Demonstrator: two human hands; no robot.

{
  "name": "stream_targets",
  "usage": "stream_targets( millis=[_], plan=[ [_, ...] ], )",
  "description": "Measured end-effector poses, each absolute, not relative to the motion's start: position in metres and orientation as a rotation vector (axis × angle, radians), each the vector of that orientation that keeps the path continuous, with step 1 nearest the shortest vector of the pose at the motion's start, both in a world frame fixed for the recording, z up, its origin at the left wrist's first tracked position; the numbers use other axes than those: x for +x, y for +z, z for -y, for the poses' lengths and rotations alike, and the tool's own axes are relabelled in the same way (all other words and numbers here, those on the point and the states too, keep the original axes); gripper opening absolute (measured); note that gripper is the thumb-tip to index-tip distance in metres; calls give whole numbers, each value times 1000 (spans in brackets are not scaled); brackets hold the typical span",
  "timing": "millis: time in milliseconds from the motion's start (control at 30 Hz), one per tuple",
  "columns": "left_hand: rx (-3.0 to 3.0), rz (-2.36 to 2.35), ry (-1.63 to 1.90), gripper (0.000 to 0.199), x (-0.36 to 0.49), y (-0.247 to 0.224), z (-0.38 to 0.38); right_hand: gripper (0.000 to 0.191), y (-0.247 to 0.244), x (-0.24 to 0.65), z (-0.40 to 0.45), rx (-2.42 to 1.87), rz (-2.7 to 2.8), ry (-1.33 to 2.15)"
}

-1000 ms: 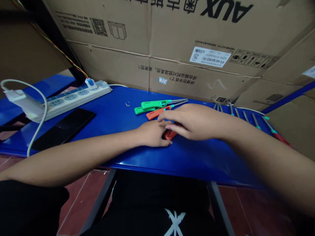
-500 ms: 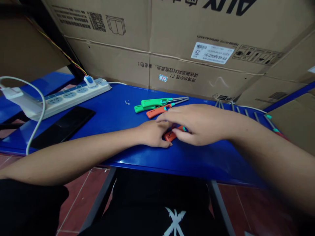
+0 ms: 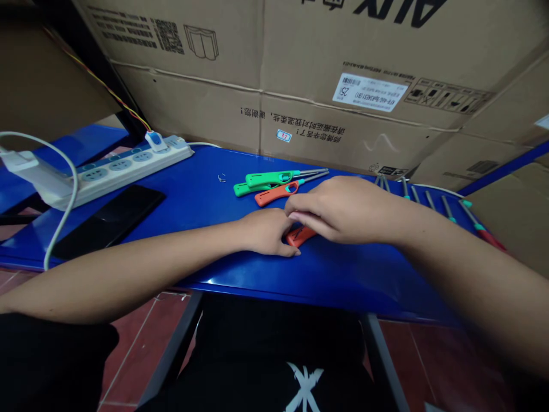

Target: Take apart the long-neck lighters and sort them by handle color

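Note:
An orange long-nosed lighter [image 3: 297, 236] lies on the blue table [image 3: 257, 274] with its handle end showing. My left hand [image 3: 268, 232] grips that end, thumb along the near side and fingers over the far side. Above the lighter is my right hand [image 3: 343, 209], thumb and index finger pinched together; anything between them is too small or hidden to make out. It covers the lighter's front part. Just beyond both hands lie another orange lighter [image 3: 272, 194] and two green lighters [image 3: 268, 179], their metal tubes pointing right.
A power strip [image 3: 128, 166] with a white cable and a black phone [image 3: 114, 220] are at the left. Tiny metal bits [image 3: 222, 178] lie near the green lighters. Several more lighters [image 3: 472, 214] rest at the right. A large cardboard box [image 3: 214, 109] stands along the back.
My right thumb has closed up against the index finger, and the right hand has risen slightly away from me. My left hand has stayed in place on the lighter.

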State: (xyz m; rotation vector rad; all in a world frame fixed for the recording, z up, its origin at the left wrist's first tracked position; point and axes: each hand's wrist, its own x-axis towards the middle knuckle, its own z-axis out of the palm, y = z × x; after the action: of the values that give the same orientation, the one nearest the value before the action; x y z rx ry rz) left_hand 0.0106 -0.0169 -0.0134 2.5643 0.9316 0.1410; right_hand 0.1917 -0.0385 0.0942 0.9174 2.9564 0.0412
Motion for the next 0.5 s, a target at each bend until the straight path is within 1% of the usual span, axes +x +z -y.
stream_targets(
  millis=[33, 100, 133, 200, 267, 333, 367, 400, 433, 500],
  plan=[
    [2556, -932, 142, 48, 10, -14, 17, 27, 94, 193, 39, 836, -2999, -62],
    [2543, -914, 168, 51, 10, -14, 16, 35, 95, 194, 40, 717, -3055, -233],
    [2546, -901, 179, 49, 10, -14, 16, 37, 96, 195, 41, 752, -3049, -235],
    [2566, -891, 176, 43, 10, -13, 16, 34, 98, 194, 43, 957, -2956, -85],
    [2584, -900, 170, 41, 11, -12, 17, 40, 99, 194, 44, 1073, -2881, 36],
    [2584, -895, 189, 41, 11, -11, 17, 35, 99, 194, 45, 962, -2931, -43],
    [2576, -873, 205, 40, 11, -11, 17, 35, 99, 195, 45, 867, -2969, -128],
    [2565, -846, 219, 36, 10, -12, 17, 40, 99, 195, 45, 801, -2996, -194],
    [2554, -816, 223, 32, 10, -12, 17, 43, 99, 196, 45, 791, -3002, -207],
    [2545, -788, 208, 26, 10, -14, 16, 37, 99, 195, 46, 911, -2956, -87]
  ],
)
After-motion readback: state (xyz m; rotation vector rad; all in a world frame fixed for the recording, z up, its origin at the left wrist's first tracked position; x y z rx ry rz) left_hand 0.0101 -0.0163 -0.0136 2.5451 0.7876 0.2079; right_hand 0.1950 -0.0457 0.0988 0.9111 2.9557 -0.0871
